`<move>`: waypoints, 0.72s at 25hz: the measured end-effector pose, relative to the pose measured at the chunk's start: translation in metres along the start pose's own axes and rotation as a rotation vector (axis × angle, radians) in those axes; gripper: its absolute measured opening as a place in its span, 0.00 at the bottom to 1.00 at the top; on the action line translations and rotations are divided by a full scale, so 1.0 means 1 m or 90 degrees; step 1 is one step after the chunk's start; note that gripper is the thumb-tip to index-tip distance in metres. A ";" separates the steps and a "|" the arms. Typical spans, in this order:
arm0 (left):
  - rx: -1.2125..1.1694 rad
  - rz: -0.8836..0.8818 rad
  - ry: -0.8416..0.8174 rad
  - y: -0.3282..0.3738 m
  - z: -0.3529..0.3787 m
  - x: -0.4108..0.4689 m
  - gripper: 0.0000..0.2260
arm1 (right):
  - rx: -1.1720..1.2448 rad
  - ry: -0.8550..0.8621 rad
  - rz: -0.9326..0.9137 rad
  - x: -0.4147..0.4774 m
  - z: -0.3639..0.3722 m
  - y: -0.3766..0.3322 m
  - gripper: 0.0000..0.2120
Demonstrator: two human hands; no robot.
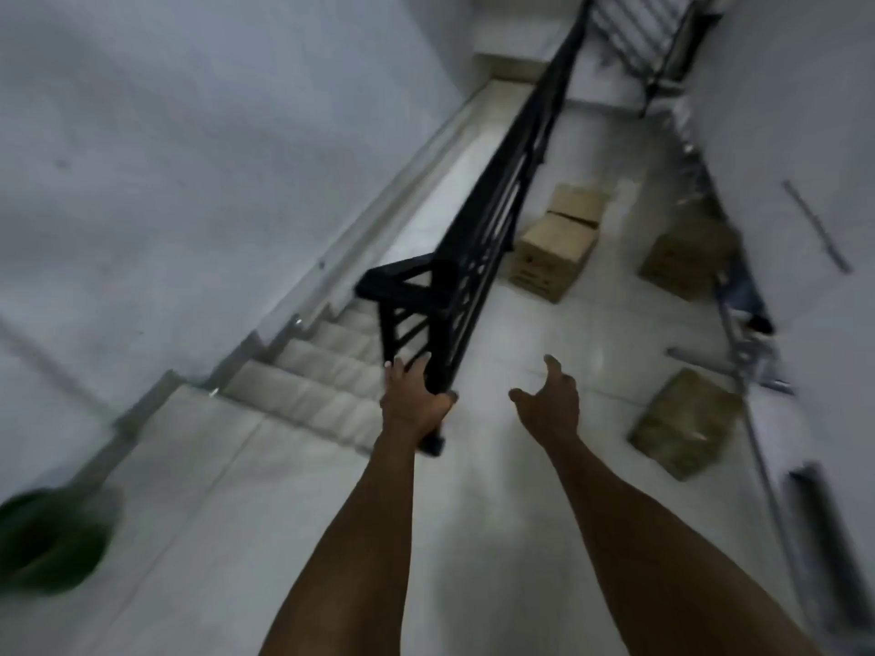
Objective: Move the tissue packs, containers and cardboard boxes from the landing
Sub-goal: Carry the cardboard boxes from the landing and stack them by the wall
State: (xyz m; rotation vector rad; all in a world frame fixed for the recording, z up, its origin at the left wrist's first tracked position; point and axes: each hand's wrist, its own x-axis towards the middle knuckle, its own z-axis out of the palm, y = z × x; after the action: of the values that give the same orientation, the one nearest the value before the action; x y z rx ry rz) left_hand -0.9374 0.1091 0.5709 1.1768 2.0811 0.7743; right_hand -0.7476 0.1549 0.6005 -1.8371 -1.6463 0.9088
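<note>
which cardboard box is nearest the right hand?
The mottled box low on the right, just beyond the right hand. The other boxes sit farther up the landing: two by the railing, one by the wall.

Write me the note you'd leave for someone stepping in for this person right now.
Left hand grips the end of the black railing. Right hand is open and holds nothing.
Three cardboard boxes stand on the landing floor: box beside the railing, box by the right wall, box nearest the right hand.
Done: nothing that shows.
Left: all three boxes. Tissue packs and containers cannot be made out in the blur.
</note>
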 end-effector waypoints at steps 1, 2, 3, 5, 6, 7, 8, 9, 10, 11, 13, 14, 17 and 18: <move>-0.003 0.034 -0.035 0.048 0.032 0.016 0.38 | 0.008 0.037 0.016 0.029 -0.042 0.016 0.38; -0.005 0.069 -0.066 0.096 0.064 0.032 0.38 | 0.009 0.070 0.037 0.060 -0.083 0.032 0.38; -0.010 0.102 -0.091 0.140 0.093 0.049 0.38 | 0.007 0.098 0.057 0.091 -0.120 0.049 0.38; -0.032 0.144 -0.133 0.216 0.151 0.087 0.37 | 0.002 0.148 0.085 0.157 -0.184 0.079 0.39; -0.045 0.158 -0.147 0.244 0.175 0.108 0.37 | -0.001 0.160 0.098 0.185 -0.209 0.090 0.39; -0.055 0.164 -0.156 0.266 0.196 0.131 0.37 | -0.002 0.169 0.107 0.214 -0.230 0.101 0.40; -0.056 0.169 -0.173 0.292 0.222 0.159 0.38 | 0.004 0.183 0.124 0.249 -0.253 0.114 0.39; -0.053 0.166 -0.197 0.317 0.246 0.188 0.38 | 0.015 0.194 0.140 0.283 -0.274 0.125 0.39; -0.046 0.154 -0.220 0.340 0.264 0.216 0.38 | 0.022 0.193 0.150 0.319 -0.293 0.132 0.40; -0.041 0.139 -0.236 0.362 0.279 0.242 0.38 | 0.027 0.182 0.163 0.354 -0.311 0.137 0.40; -0.047 0.126 -0.243 0.408 0.304 0.296 0.38 | 0.028 0.160 0.175 0.426 -0.342 0.141 0.41; -0.049 0.125 -0.248 0.427 0.312 0.320 0.37 | 0.022 0.158 0.174 0.458 -0.354 0.140 0.41; -0.058 0.116 -0.243 0.479 0.337 0.414 0.37 | 0.027 0.182 0.171 0.565 -0.376 0.134 0.40; -0.069 0.110 -0.240 0.495 0.344 0.450 0.37 | 0.030 0.182 0.164 0.607 -0.379 0.131 0.39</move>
State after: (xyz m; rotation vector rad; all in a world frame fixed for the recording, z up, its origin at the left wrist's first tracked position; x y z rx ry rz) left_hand -0.6075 0.7837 0.6148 1.3392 1.6278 0.6723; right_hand -0.3492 0.7605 0.6598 -2.0684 -1.2262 0.7367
